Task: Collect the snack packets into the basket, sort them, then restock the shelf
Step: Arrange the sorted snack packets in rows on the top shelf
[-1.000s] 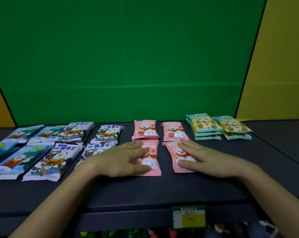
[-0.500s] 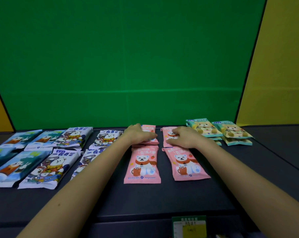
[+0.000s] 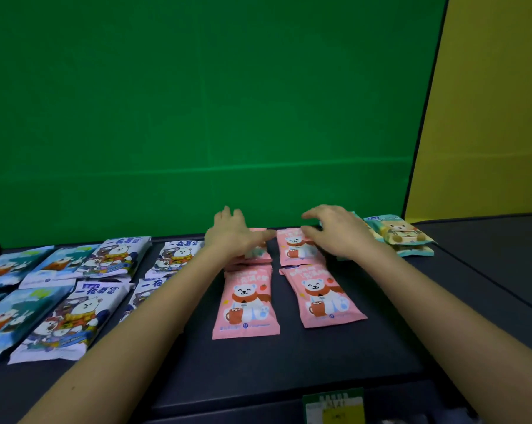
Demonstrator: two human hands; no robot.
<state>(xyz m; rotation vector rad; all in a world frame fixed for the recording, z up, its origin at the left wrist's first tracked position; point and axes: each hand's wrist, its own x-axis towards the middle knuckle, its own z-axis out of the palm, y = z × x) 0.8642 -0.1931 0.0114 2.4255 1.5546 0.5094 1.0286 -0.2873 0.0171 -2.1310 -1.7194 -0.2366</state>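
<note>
Your left hand (image 3: 235, 237) and right hand (image 3: 335, 234) lie spread, fingers loose, on the two rear pink bear-print foil packets (image 3: 298, 250) at the dark shelf's (image 3: 381, 347) back. Nudge them square behind the front pink pair (image 3: 246, 301), edges parallel, no overlap.

left hand (image 3: 231, 237) rests on the rear left pink packet (image 3: 260, 254), right hand (image 3: 335, 234) touches the rear right pink packet (image 3: 298, 249), both on the dark shelf (image 3: 289, 362)
</note>
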